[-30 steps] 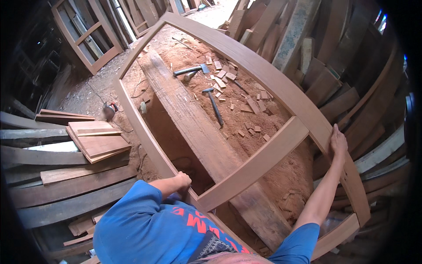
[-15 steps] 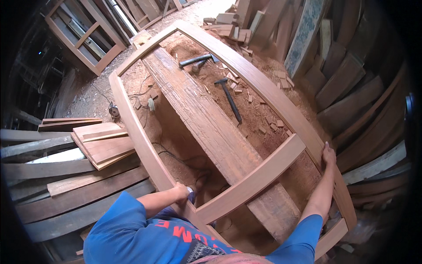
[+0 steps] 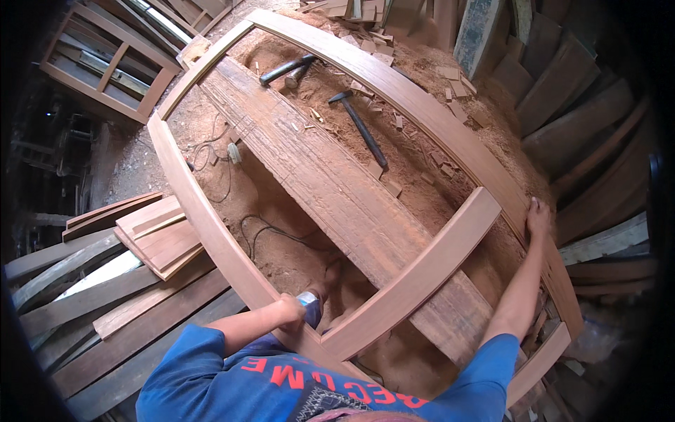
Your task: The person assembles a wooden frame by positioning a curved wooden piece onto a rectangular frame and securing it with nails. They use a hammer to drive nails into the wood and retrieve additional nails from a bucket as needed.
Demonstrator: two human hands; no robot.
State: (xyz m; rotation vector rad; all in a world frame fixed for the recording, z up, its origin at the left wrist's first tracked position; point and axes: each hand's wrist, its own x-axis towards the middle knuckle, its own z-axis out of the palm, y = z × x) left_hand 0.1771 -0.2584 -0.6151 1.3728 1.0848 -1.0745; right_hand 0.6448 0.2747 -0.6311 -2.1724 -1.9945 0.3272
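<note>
A large pale-brown wooden door or window frame point(image 3: 450, 133) with long side rails lies over a worn plank point(image 3: 316, 165). My left hand point(image 3: 287, 311) is wrapped round its left side rail point(image 3: 218, 225), close to my body. Out to the right, my right hand point(image 3: 538, 216) grips the right side rail, its fingertips over the outer edge. Between the two hands a wide cross rail point(image 3: 415, 278) spans the frame. Another rail point(image 3: 540, 367) closes the near right end. At the far left corner, the end rail point(image 3: 200, 74) meets the left rail.
Beyond the plank, on sawdust and wood scraps, lie a black hammer point(image 3: 360, 130) and another hammer point(image 3: 288, 68). A dark cord point(image 3: 271, 226) runs beneath the frame. Stacked boards point(image 3: 158, 235) stand at left, and leaning planks point(image 3: 562, 91) line the right. A smaller frame point(image 3: 105, 67) leans far left.
The view has shifted, so the frame's far end and the hammers sit higher and farther left in the picture. Both hands keep their hold on the side rails.
</note>
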